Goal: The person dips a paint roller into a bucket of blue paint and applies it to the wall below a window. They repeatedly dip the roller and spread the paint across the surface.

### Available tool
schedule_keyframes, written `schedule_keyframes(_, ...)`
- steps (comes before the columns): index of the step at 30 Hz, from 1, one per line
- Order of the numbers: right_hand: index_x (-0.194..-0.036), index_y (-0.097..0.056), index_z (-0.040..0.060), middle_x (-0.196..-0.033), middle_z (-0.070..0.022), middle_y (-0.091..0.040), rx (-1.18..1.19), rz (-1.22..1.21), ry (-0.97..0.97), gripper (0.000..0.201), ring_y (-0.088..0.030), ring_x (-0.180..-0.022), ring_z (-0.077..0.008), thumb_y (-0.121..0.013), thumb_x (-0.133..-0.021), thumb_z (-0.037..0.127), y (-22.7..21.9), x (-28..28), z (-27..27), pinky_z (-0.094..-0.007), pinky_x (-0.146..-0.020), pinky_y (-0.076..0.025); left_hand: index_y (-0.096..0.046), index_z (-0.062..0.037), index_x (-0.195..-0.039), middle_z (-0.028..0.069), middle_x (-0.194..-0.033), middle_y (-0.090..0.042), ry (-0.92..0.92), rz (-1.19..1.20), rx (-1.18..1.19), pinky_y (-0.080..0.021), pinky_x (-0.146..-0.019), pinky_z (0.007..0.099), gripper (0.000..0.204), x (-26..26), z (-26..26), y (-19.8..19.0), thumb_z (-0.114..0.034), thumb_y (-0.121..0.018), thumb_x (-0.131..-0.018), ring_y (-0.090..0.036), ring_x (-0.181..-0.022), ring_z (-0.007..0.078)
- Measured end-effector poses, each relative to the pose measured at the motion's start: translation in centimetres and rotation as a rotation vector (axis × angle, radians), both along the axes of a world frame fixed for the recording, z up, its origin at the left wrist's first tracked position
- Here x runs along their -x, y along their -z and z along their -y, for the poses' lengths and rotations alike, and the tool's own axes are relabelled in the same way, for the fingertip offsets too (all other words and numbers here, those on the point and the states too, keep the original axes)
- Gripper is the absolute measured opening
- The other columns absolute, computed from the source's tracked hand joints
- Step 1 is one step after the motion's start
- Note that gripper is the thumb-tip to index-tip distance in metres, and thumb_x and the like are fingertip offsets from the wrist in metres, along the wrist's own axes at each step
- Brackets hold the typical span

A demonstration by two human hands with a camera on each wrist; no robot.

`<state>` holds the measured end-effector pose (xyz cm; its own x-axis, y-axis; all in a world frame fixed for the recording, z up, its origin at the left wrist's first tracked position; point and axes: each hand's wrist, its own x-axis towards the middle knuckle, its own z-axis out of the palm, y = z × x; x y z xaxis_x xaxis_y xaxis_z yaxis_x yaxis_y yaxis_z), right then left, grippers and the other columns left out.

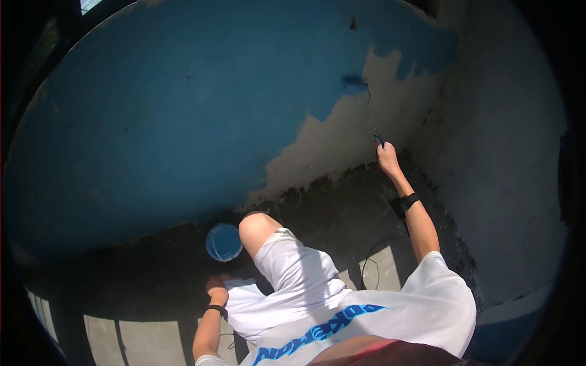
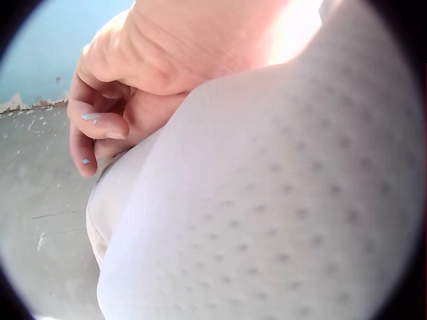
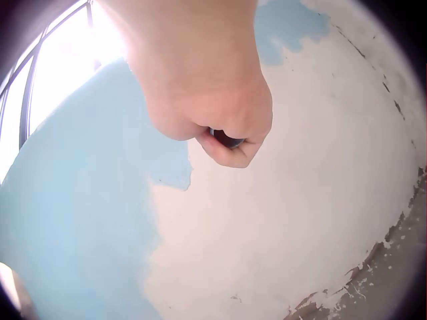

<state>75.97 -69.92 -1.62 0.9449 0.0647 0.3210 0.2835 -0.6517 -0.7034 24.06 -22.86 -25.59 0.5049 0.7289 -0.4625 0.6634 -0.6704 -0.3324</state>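
Note:
In the head view my right hand (image 1: 387, 157) grips the handle of a paint roller (image 1: 354, 83), arm stretched toward the wall. The roller's blue head overlaps the border between blue paint (image 1: 183, 122) and bare pale wall (image 1: 305, 152). In the right wrist view the fingers of my right hand (image 3: 207, 107) curl round the dark handle end (image 3: 227, 139); the roller head is hidden there. My left hand (image 1: 217, 285) lies against the white shorts (image 1: 299, 262) by my leg. Its fingers hang loosely curled, with blue paint specks on them, in the left wrist view.
A blue bucket (image 1: 224, 243) stands on the grey floor beside my bent knee, near the wall's foot. An unpainted side wall (image 1: 506, 152) meets the blue one at the right. A thin dark cable (image 1: 364, 268) lies on the floor, and a window lets in light.

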Motion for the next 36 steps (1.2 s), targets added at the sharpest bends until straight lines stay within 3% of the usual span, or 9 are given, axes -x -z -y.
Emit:
schedule_keyframes(1,-0.069,-0.051,-0.0045,-0.056,-0.0163,-0.055,-0.06,0.139,-0.013,0.047,-0.057,-0.052,-0.0264,-0.049,-0.095,0.035,-1.5,-0.2,0.5,-0.0392,-0.052,-0.041,-0.064,-0.0122,-0.111,0.0105,-0.124,-0.057,-0.001,0.005,0.002,-0.053,-0.085,0.0317,0.027,-0.3,0.5,-1.0,-0.011,-0.063,-0.084,-0.058,-0.112,0.0241)
schedule_keyframes(4,-0.066,-0.048,0.0038,-0.051,0.0022,-0.043,-0.336,0.034,-0.095,0.044,-0.041,-0.044,-0.008,-0.048,-0.097,0.036,-8.6,-0.8,1.3,-0.028,-0.043,-0.033,-0.064,-0.0124,-0.111,0.0103,-0.124,-0.056,0.026,-0.076,0.014,-0.053,-0.085,0.0313,0.027,-0.5,1.3,-2.9,-0.011,-0.062,-0.085,-0.059,-0.112,0.0243)
schedule_keyframes(10,-0.062,-0.042,0.0072,-0.048,0.0013,-0.043,-0.446,0.033,-0.161,0.048,-0.045,-0.038,-0.0104,-0.047,-0.096,0.04,-16.0,-8.1,1.8,-0.0276,-0.036,-0.036,-0.064,-0.0133,-0.11,0.009,-0.12,-0.057,0.058,-0.014,-0.062,-0.052,-0.086,0.031,0.024,-0.3,0.6,-1.1,-0.013,-0.06,-0.086,-0.059,-0.111,0.0233)
schedule_keyframes(18,-0.065,-0.046,-0.0015,-0.049,-0.0065,-0.045,-0.064,0.119,-0.039,0.05,-0.046,-0.043,-0.0164,-0.041,-0.098,0.036,-2.3,-5.8,-1.6,-0.0367,-0.043,-0.035,-0.064,-0.0121,-0.11,0.0089,-0.119,-0.057,0.052,0.035,-0.04,-0.052,-0.084,0.0309,0.023,-0.3,0.1,0.8,-0.013,-0.053,-0.089,-0.059,-0.109,0.0227)
schedule_keyframes(21,-0.074,-0.052,-0.01,-0.056,-0.0203,-0.053,0.031,0.242,0.041,0.052,-0.058,-0.054,-0.0315,-0.042,-0.097,0.036,4.6,-4.2,-2.1,-0.0427,-0.055,-0.041,-0.064,-0.0117,-0.109,0.0091,-0.118,-0.058,0.017,0.057,-0.055,-0.052,-0.083,0.031,0.022,-0.5,0.5,0.1,-0.013,-0.051,-0.091,-0.06,-0.108,0.0224)
schedule_keyframes(24,-0.076,-0.052,-0.0108,-0.06,-0.0226,-0.054,0.084,-0.01,0.013,0.052,-0.061,-0.062,-0.0359,-0.042,-0.097,0.035,3.8,0.0,-2.1,-0.0424,-0.058,-0.042,-0.064,-0.0104,-0.108,0.0096,-0.117,-0.058,-0.034,0.102,-0.054,-0.053,-0.083,0.0312,0.021,-0.6,0.5,0.0,-0.013,-0.051,-0.09,-0.06,-0.108,0.0224)
schedule_keyframes(31,-0.07,-0.049,-0.0049,-0.058,-0.0142,-0.05,-0.169,0.226,-0.015,0.049,-0.046,-0.051,-0.0202,-0.04,-0.099,0.034,0.2,3.7,-3.1,-0.0395,-0.053,-0.039,-0.064,-0.0075,-0.106,0.0107,-0.112,-0.06,-0.03,0.149,-0.075,-0.053,-0.081,0.031,0.021,-0.1,0.5,0.8,-0.012,-0.053,-0.089,-0.061,-0.107,0.0223)
schedule_keyframes(34,-0.07,-0.046,0.0016,-0.056,-0.0054,-0.046,-0.237,0.194,-0.058,0.045,-0.044,-0.049,-0.0147,-0.04,-0.1,0.036,-6.2,3.6,-4.8,-0.0321,-0.048,-0.038,-0.064,-0.0093,-0.107,0.0099,-0.112,-0.061,-0.039,0.105,-0.09,-0.053,-0.082,0.0304,0.022,-0.1,0.3,0.4,-0.012,-0.053,-0.089,-0.061,-0.107,0.0218)
schedule_keyframes(36,-0.074,-0.044,0.0085,-0.057,0.0021,-0.042,-0.649,-0.113,-0.346,0.039,-0.042,-0.048,-0.0083,-0.043,-0.098,0.039,-12.2,4.5,-6.4,-0.0242,-0.043,-0.037,-0.065,-0.0116,-0.107,0.0085,-0.114,-0.06,0.068,0.075,-0.02,-0.053,-0.082,0.0303,0.022,0.0,0.4,-0.3,-0.012,-0.054,-0.089,-0.061,-0.107,0.0214)
